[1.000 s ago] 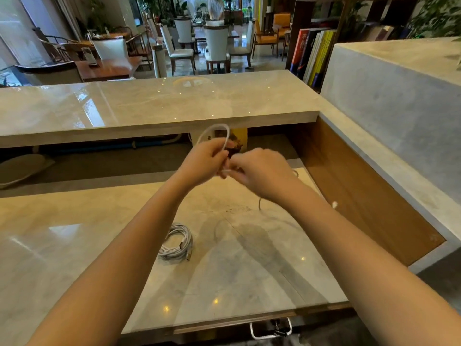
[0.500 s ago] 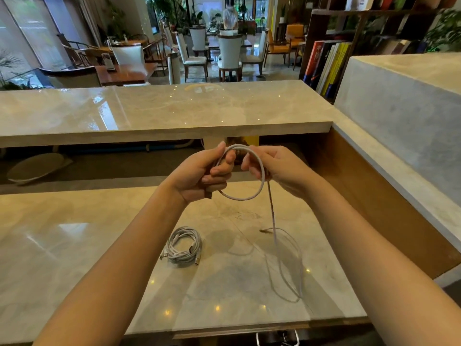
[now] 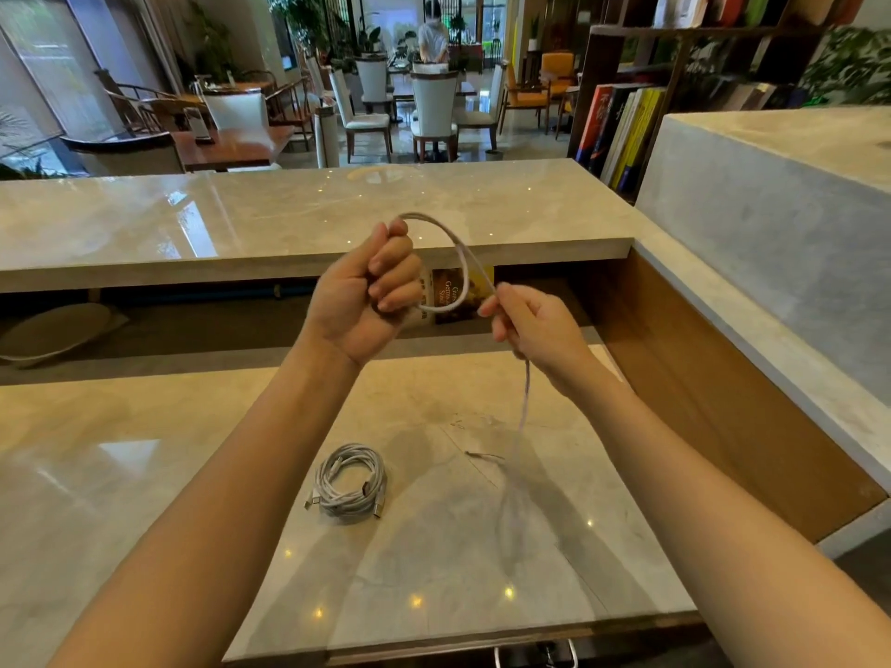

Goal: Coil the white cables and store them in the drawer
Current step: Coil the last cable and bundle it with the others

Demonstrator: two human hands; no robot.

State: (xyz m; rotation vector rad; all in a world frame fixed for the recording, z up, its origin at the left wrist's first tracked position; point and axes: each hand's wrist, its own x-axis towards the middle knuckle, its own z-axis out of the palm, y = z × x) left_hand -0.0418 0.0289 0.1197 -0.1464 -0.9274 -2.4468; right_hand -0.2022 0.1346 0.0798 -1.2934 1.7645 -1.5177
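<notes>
Cable [image 3: 460, 255] arcs in one loop between the two hands, above the bench [image 3: 144, 474]. The left hand [image 3: 364, 301] is a fist, its fingers [image 3: 395, 274] curled round the loop where it closes; the strand leaves the fist at the top and returns at the bottom. The right hand [image 3: 537, 327] pinches the same cable at the loop's right edge, its fingers [image 3: 489, 308] closed on it at the tips. From that hand the free length hangs nearly straight down, blurred, to the bench; its end I cannot make out. So the slack lies below the right hand, long axis close to upright, and that hand is the nearer one. I judge the next turn calls for it to slide down the strand and carry a fresh loop across to the left fist. A finished coil [image 3: 349, 482] lies on the bench beside the left forearm, apart from the hanging strand. A metal handle [image 3: 535, 655], likely the drawer's, shows under the bench's near edge.
</notes>
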